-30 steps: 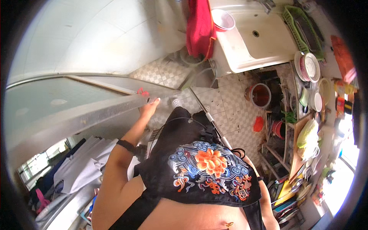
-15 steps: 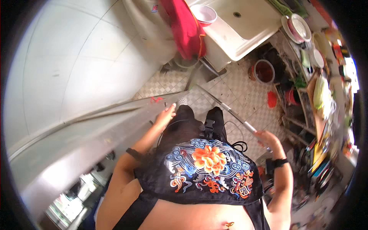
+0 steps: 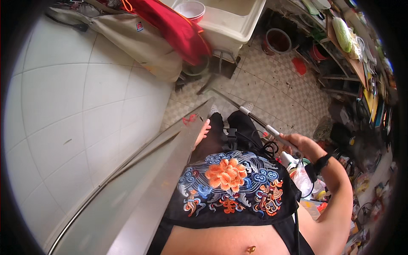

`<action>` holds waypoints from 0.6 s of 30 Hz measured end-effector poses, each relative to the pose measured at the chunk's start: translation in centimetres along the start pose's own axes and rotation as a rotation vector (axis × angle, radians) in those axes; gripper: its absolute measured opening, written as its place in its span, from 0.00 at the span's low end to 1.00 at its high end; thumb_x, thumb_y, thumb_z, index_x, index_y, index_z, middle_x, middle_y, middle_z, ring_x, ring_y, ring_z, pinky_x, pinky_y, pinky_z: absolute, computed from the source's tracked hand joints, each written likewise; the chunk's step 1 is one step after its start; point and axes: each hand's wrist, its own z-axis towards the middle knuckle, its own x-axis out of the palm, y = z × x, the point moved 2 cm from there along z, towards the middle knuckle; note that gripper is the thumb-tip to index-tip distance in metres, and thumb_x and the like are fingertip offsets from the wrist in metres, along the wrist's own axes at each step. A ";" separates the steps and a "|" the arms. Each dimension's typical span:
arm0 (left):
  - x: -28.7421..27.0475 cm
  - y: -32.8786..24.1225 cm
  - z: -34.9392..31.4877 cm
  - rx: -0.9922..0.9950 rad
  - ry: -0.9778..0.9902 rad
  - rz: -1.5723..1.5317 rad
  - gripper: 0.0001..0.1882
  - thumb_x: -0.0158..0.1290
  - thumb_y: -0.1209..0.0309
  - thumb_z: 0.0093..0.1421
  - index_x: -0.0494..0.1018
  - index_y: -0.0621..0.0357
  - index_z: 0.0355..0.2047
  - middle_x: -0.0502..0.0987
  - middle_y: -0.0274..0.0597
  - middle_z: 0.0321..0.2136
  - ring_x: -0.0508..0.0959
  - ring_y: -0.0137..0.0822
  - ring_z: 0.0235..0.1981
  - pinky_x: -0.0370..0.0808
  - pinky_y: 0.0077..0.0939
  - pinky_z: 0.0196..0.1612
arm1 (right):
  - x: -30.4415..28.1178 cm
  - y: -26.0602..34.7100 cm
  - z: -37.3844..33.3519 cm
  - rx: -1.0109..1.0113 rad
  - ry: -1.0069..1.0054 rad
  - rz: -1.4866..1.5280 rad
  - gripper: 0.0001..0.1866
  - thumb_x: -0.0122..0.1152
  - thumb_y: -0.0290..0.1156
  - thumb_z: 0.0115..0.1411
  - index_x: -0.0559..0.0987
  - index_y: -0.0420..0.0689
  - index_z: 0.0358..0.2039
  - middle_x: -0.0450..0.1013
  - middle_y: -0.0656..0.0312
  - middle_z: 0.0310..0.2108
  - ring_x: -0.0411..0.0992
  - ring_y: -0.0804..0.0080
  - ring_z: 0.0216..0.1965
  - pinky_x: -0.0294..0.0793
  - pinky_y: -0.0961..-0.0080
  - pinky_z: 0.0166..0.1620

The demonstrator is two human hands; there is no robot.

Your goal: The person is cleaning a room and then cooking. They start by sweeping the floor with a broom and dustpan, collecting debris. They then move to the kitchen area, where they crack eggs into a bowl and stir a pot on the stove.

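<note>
My right hand point(image 3: 299, 145) is wrapped round the upper end of a long-handled broom point(image 3: 255, 118). Its metal pole with white sleeves slants down to the left, ending in a dark, narrow head point(image 3: 207, 84) on the floor; motion blurs that head. At the edge of a pale, translucent door panel point(image 3: 148, 199) is my left hand point(image 3: 202, 135), its fingers stretched out and part of it hidden behind the panel. Whether the palm touches the panel I cannot tell. A red ribbon point(image 3: 189, 120) hangs near the panel's far end.
Ahead stands a white sink point(image 3: 231, 25) with a bowl point(image 3: 190, 10) on its edge. Red cloth point(image 3: 178, 32) and a beige apron point(image 3: 131, 40) hang at the left wall. A bucket point(image 3: 277, 41) and red patch point(image 3: 299, 66) are on the tiled floor. Cluttered shelves point(image 3: 340, 78) line the right.
The door panel has swung rightward, closer to my body, and now covers part of my left arm. My left hand has moved right with it. My right hand still grips the pole.
</note>
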 end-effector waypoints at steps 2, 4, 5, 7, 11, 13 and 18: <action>-1.1 -0.7 -0.8 0.012 -0.041 -0.040 0.44 0.39 0.35 0.56 0.59 0.63 0.58 0.67 0.51 0.54 0.66 0.40 0.55 0.64 0.33 0.54 | 0.3 -1.2 -0.1 0.056 0.005 0.119 0.19 0.46 0.51 0.63 0.67 0.47 0.40 0.63 0.64 0.17 0.62 0.78 0.12 0.62 0.80 0.14; -1.5 -1.3 -1.8 0.017 -0.075 -0.099 0.42 0.41 0.37 0.57 0.61 0.64 0.56 0.69 0.51 0.52 0.70 0.40 0.52 0.66 0.31 0.52 | 0.2 -1.8 -1.3 0.116 0.043 0.146 0.19 0.46 0.53 0.63 0.66 0.50 0.41 0.63 0.64 0.18 0.60 0.80 0.12 0.62 0.82 0.15; -1.5 -1.5 -2.3 0.015 -0.088 -0.138 0.42 0.42 0.38 0.58 0.61 0.65 0.56 0.70 0.50 0.51 0.71 0.40 0.51 0.67 0.30 0.51 | -0.5 -2.6 -1.9 0.132 0.045 0.167 0.19 0.46 0.53 0.63 0.66 0.50 0.41 0.63 0.64 0.18 0.60 0.80 0.13 0.62 0.82 0.15; -3.3 -1.2 -3.7 0.015 -0.168 -0.210 0.38 0.44 0.41 0.59 0.62 0.65 0.55 0.71 0.51 0.49 0.74 0.39 0.48 0.69 0.29 0.48 | -0.9 -2.8 -1.9 0.138 0.060 0.188 0.19 0.47 0.52 0.63 0.67 0.49 0.41 0.64 0.62 0.19 0.60 0.80 0.13 0.62 0.82 0.15; -6.4 0.3 -4.0 0.091 -0.318 -0.239 0.34 0.45 0.44 0.60 0.65 0.63 0.51 0.75 0.51 0.44 0.76 0.38 0.44 0.70 0.29 0.46 | -2.5 -2.9 -4.1 0.088 -0.216 -0.109 0.20 0.50 0.49 0.63 0.71 0.42 0.41 0.65 0.63 0.16 0.60 0.78 0.11 0.62 0.79 0.14; -7.8 -0.3 -4.1 0.103 -0.401 -0.273 0.33 0.45 0.45 0.60 0.65 0.64 0.51 0.75 0.51 0.44 0.76 0.38 0.44 0.70 0.29 0.46 | -2.4 -3.3 -5.4 -0.010 -0.315 -0.268 0.21 0.50 0.48 0.63 0.73 0.41 0.42 0.64 0.65 0.15 0.60 0.78 0.11 0.62 0.77 0.14; -12.4 -0.4 -2.8 0.151 -0.560 -0.306 0.32 0.46 0.46 0.60 0.65 0.63 0.51 0.76 0.51 0.43 0.77 0.38 0.43 0.71 0.30 0.44 | -3.2 -3.8 -7.9 -0.129 -0.679 -0.770 0.23 0.52 0.45 0.61 0.74 0.41 0.49 0.70 0.59 0.19 0.70 0.70 0.18 0.70 0.70 0.24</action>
